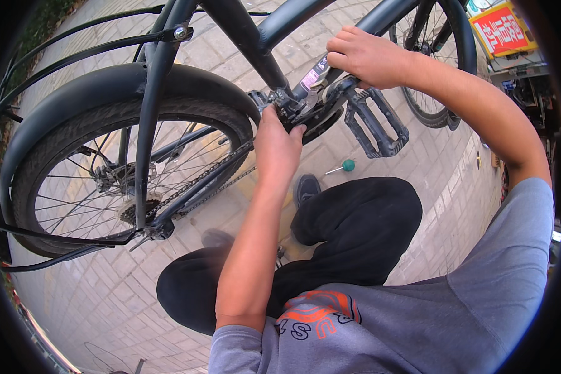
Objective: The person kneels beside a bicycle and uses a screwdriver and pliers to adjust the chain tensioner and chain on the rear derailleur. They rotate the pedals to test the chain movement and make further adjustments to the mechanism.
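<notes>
A dark bicycle stands before me, with its rear wheel (135, 173) on the left. My left hand (278, 145) is at the bottom bracket, beside the front derailleur (283, 100) and chainring (325, 124). Its thumb is raised apart; the other fingertips are hidden, so what they grip is unclear. The fingers of my right hand (369, 58) curl over the down tube (313, 75), close to the crank end. That hand hides part of the tube. Just below it hangs a black platform pedal (376, 122). The chain (215, 161) runs back to the rear cassette (140, 208).
A screwdriver with a green ball handle (348, 165) lies on the brick paving (449, 201) near my shoe (307, 189). The front wheel (430, 93) stands at upper right. Beyond it is a red and yellow sign (504, 30) bearing writing. Rear rack struts (103, 42) extend left.
</notes>
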The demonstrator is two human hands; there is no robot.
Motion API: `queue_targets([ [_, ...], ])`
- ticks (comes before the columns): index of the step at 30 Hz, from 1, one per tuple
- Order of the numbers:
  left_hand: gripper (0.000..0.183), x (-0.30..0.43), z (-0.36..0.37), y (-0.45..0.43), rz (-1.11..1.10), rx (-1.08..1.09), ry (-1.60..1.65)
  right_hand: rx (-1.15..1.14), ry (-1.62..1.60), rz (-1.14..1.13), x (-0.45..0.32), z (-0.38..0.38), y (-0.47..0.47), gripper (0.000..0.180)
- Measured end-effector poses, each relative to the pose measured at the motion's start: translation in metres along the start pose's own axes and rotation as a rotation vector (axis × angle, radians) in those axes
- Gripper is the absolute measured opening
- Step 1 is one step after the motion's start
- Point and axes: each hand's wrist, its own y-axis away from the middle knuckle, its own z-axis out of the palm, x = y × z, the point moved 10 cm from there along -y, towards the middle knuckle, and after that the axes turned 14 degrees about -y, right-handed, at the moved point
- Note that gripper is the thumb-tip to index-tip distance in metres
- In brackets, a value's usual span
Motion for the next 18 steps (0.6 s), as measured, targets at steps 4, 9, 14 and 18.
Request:
queue_targets([
  [4,0.054,0.0003,-0.0022,0.0007,0.000,0.014,-0.014,-0.042,-0.033,0.021,0.0030,0.0023,-0.0028,0.037],
  [9,0.051,0.0010,-0.0015,-0.0005,0.006,-0.001,-0.016,-0.090,-0.078,0.023,0.0049,0.0052,-0.0043,0.037],
  [14,0.051,0.0011,-0.0015,0.0002,-0.016,-0.027,-0.014,-0.081,-0.100,0.032,0.0038,0.0046,-0.0039,0.038],
  [18,0.052,0.0002,-0.0024,0.0005,-0.037,-0.040,-0.017,-0.060,-0.094,0.062,0.0056,0.0027,-0.0030,0.035],
])
